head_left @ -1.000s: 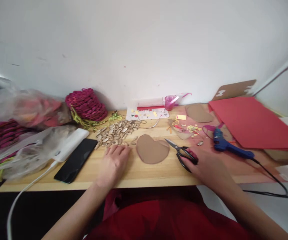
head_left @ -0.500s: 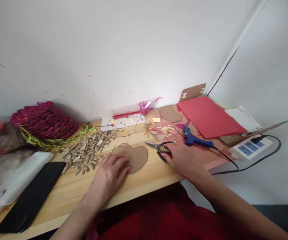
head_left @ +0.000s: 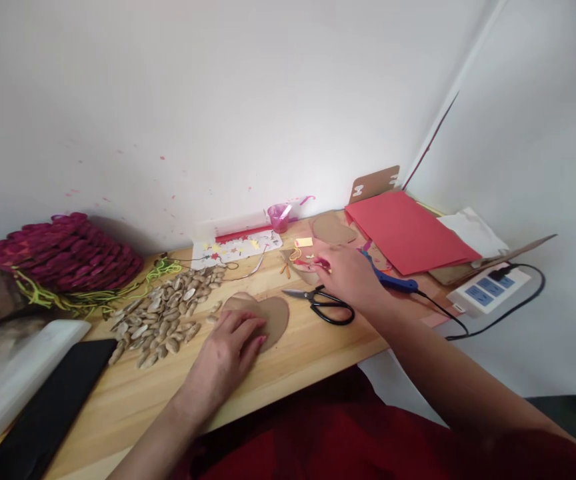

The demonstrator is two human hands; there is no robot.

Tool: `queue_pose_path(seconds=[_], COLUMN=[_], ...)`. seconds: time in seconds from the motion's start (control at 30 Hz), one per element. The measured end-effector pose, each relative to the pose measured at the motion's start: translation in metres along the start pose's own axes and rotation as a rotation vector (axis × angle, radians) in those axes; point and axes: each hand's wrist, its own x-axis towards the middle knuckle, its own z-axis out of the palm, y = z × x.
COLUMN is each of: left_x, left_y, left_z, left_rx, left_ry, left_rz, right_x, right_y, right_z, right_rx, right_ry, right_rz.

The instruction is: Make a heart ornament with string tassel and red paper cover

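My left hand [head_left: 231, 347] rests with loosely bent fingers, thumb apart, on a heart-shaped piece of brown cardboard [head_left: 274, 321], covering its left lower part. My right hand [head_left: 351, 277] reaches over a second cardboard piece that bears small yellow and red bits [head_left: 309, 265]. Its fingertips are pinched together there; what they hold, if anything, is too small to make out. Just below that hand lie black-handled scissors [head_left: 331, 309], untouched, blades pointing left. The blue glue gun [head_left: 395, 281] is partly hidden behind my right hand.
Peanut shells [head_left: 161, 317] are heaped left of centre. Behind them sits a dark pink woven bundle [head_left: 68, 260] with green strings. Red sheets [head_left: 408, 230] lie at the right, near a power strip [head_left: 491, 293]. A black phone [head_left: 48, 410] and a pink cup [head_left: 279, 218] are also there.
My right hand has left the scissors and moved up and left to the small bits. My left hand stays on the cardboard heart. The view has shifted slightly right.
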Motion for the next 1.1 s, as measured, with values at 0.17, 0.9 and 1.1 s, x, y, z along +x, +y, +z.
queue_pose_path(seconds=[0.17,0.9,1.1], left_x=[-0.002,0.010,0.026], left_y=[-0.003,-0.001,-0.012], left_z=[0.000,-0.011,-0.015], left_rx=[-0.068,-0.306,-0.356], left_ry=[0.052,0.067,0.079], left_rz=[0.021,-0.142,-0.223], right_x=[0.058,0.076,0.077], right_y=[-0.008,0.023,0.029], right_z=[0.023,0.005,0.015], right_rx=[0.020,0.681,1.051], right_ry=[-0.141,0.050,-0.010], right_rz=[-0.040,0.157,0.128])
